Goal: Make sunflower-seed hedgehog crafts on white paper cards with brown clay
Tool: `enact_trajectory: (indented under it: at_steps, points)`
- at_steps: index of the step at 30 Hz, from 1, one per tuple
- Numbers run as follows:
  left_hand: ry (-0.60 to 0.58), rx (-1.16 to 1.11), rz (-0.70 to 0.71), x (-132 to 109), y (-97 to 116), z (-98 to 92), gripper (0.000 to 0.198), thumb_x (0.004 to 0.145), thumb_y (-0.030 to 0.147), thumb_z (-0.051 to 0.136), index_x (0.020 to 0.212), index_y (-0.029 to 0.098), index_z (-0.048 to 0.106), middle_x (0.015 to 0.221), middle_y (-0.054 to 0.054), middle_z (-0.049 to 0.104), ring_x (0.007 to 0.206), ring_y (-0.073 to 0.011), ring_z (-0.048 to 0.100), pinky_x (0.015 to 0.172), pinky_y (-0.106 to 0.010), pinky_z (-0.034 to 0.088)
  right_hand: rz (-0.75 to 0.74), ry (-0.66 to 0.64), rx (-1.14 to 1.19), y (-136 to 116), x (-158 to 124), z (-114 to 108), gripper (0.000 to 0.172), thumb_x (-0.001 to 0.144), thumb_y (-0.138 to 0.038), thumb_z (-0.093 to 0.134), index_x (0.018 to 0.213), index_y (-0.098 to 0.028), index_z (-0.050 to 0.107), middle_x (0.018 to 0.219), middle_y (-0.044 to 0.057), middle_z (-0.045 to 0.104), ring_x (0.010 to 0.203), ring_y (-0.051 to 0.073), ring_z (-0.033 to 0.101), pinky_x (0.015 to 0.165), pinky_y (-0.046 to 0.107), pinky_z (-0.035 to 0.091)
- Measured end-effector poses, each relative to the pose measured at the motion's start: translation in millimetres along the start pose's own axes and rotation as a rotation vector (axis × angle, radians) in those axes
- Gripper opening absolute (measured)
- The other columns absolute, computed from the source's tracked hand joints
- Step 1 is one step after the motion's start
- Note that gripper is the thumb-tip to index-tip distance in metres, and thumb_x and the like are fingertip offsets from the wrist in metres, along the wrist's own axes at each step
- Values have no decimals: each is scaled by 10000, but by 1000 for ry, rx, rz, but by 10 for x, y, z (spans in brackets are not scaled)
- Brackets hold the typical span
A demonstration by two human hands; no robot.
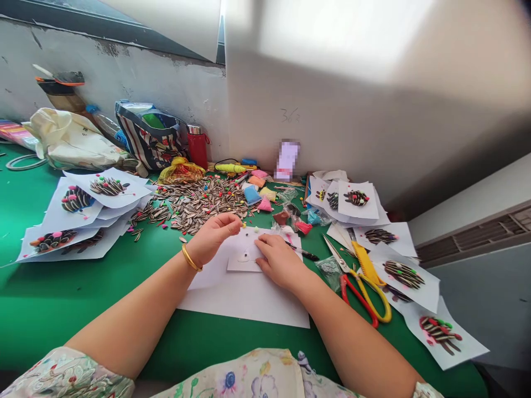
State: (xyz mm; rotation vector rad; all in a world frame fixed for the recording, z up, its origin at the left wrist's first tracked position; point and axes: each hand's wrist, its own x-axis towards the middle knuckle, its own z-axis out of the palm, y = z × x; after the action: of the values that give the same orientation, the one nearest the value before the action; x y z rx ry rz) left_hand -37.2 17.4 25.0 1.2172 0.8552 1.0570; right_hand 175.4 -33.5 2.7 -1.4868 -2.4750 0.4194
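Green covering spreads over the bench [62, 293], and on it, at the middle, lies a large white sheet [249, 304] with a small white card [248, 255] on top. A faint outline is drawn on the card.

The left hand [213, 235], with a gold bangle [191, 258] at the wrist, hovers at the card's 10 o'clock corner. Its thumb and fingers are pinched narrow, and whether they hold something small I cannot tell. The right hand [279, 260] rests on the card's 3 o'clock edge, fingers bent down and pressing the paper, gripping nothing. The card thus lies between the two hands, touching the right one.

A black pen [305, 253] lies just beside the right hand at 2 o'clock. Farther out at 4 o'clock lie red-handled scissors [357, 293] and a yellow-handled pair [375, 293]. A heap of striped sunflower seeds [199, 202] spreads at 12 o'clock from the left hand, with small coloured clay packets [259, 190] near its right side.

Sheets bearing finished seed pictures [83, 204] are stacked at 9 o'clock on the bench, and more of them [404, 273] fan out at 3 o'clock. At the back edge stand a red flask [198, 148], a striped bag [147, 135] and a pale cloth bag [70, 141], against a rough white wall [352, 110] that forms a corner behind the seeds.
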Motion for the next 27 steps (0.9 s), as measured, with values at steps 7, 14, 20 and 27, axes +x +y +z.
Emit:
enact_trajectory:
  at_steps: [7, 14, 20, 27]
  points:
    - [-89, 560, 41, -86, 36, -25, 121, 717, 347, 751, 740, 230, 774, 732, -30, 726, 694, -197, 607, 642, -274, 443, 5, -1, -16, 14, 2, 27, 453, 910, -270, 592, 1354, -194, 545, 1415, 111, 513, 1294, 293, 426, 1096, 468, 395]
    - [-59, 967, 96, -298, -172, -65, 65, 697, 201, 696, 716, 244, 742, 737, -38, 684, 710, -216, 578, 672, -299, 396, 3, 7, -33, 8, -8, 42, 442, 911, -271, 588, 1343, -188, 552, 1406, 112, 518, 1283, 294, 435, 1088, 462, 406]
    - [-93, 1002, 211, -313, -280, -69, 131, 809, 294, 661, 758, 245, 772, 749, -63, 662, 773, -229, 582, 747, -327, 397, 10, 4, -32, 9, -6, 50, 450, 914, -275, 583, 1356, -197, 542, 1415, 114, 509, 1295, 298, 425, 1082, 472, 406]
    - [-147, 1084, 212, -301, -329, -100, 266, 906, 341, 561, 838, 236, 796, 798, -87, 677, 828, -242, 605, 787, -338, 413, -5, 14, -42, 16, -3, 53, 452, 913, -270, 589, 1355, -189, 547, 1402, 113, 521, 1279, 297, 435, 1085, 466, 408]
